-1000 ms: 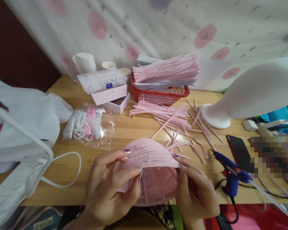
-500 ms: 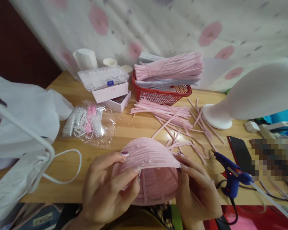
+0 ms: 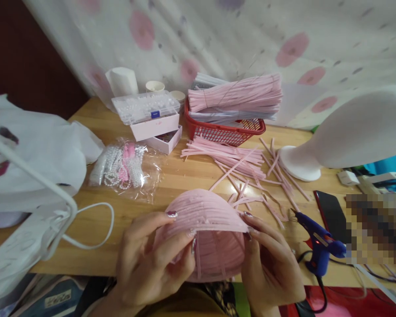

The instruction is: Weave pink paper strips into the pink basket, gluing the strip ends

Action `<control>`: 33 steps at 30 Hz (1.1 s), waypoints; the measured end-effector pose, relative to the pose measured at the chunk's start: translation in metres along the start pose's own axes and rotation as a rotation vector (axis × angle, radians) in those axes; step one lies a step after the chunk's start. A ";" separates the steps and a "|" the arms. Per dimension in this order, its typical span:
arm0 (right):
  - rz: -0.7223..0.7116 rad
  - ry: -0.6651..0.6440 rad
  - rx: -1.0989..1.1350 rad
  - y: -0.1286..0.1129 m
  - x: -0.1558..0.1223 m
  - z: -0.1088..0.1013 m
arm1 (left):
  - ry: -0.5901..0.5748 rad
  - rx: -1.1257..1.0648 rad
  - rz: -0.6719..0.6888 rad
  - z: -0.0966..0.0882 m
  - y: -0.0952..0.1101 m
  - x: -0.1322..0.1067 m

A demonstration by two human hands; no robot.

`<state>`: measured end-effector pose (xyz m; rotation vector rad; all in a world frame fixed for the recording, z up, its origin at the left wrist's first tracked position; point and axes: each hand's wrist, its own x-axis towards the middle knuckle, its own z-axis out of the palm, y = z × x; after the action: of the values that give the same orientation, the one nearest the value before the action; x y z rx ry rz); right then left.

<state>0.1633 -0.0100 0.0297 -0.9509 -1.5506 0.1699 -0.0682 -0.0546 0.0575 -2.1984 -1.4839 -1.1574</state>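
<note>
A pink, ribbed, hollow cap (image 3: 204,207) made of pipe cleaner rows is held near the table's front edge, its opening facing me. My left hand (image 3: 155,259) grips its left side, forefinger on top and thumb near the rim. At the right end of the rim, the fingers of my right hand (image 3: 270,259) pinch the cap's edge; whether a separate strip is between them I cannot tell. Close beyond the cap lie pink pipe cleaners (image 3: 226,154), some cut short. A blue glue gun (image 3: 320,240) with a lit red light rests right of my right hand.
A red basket (image 3: 226,133) of bundled pipe cleaners stands at the back. Left of it are a clear bead box (image 3: 145,105) and a bag of pearl strings (image 3: 125,169). A white mannequin head (image 3: 359,132) and a phone (image 3: 331,215) are right. A white lamp arm (image 3: 36,176) crosses the left.
The view has shifted slightly, so the background sits a little further right. Both hands keep their hold on the cap with hardly any movement.
</note>
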 end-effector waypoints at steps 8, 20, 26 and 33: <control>-0.019 -0.020 -0.021 -0.009 0.001 0.001 | -0.019 -0.021 -0.032 -0.005 -0.010 -0.006; -0.062 -0.110 0.044 -0.014 0.007 0.002 | 0.096 0.000 -0.123 0.004 0.019 0.023; -0.020 -0.150 0.094 -0.020 0.008 0.004 | 0.122 -0.050 -0.209 0.011 0.024 0.033; 0.058 -0.136 0.113 -0.026 0.010 0.008 | 0.124 -0.062 -0.248 0.018 0.024 0.032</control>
<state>0.1453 -0.0174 0.0515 -0.9104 -1.6202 0.3657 -0.0336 -0.0333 0.0742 -1.9806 -1.7240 -1.4065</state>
